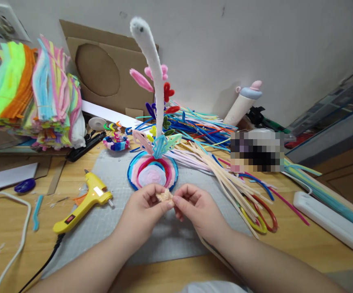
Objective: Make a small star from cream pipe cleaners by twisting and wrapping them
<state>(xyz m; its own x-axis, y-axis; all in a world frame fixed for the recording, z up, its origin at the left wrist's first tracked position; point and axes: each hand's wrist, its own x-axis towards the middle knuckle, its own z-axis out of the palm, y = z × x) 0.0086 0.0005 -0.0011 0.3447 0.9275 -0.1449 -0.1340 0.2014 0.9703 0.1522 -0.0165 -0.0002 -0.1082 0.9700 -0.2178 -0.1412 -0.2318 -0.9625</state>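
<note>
Between my two hands is a small twisted piece of beige pipe cleaner (165, 195). My left hand (144, 209) is closed, with its thumb and fingers pinching the piece. From the other side my right hand (199, 209) grips it too, thumb and index finger near its end. A pale strand runs down below my right wrist. Just beyond my fingers sits a round coiled base (130, 173) in blue, pink and white. A tall white fuzzy stem (155, 69) rises behind it, with pipe-cleaner flowers and leaves in pink, red, purple and green around it.
A yellow glue gun (86, 203) lies to the left on the grey cutting mat (103, 244). Loose beige pipe cleaners (231, 179) spread on the right, near a white power strip (329, 224). Bundled pipe cleaners (11, 85) stand at the back left, beside a cardboard sheet (127, 53).
</note>
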